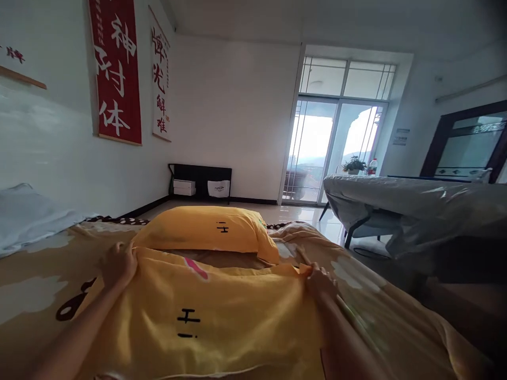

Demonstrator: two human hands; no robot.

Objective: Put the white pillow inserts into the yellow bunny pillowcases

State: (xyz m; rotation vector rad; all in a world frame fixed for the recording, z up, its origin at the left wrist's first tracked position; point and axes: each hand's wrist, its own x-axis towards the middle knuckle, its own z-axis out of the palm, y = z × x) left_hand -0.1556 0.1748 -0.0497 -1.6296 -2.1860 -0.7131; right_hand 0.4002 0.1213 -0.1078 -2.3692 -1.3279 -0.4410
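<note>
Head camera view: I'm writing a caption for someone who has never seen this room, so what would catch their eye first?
Most striking is the bright yellow pillowcase in the foreground, its far edge held by the left hand and right hand. Just beyond lies a matching yellow pillow on the beige patterned bedspread. On the left wall hangs a red calligraphy banner.
</note>
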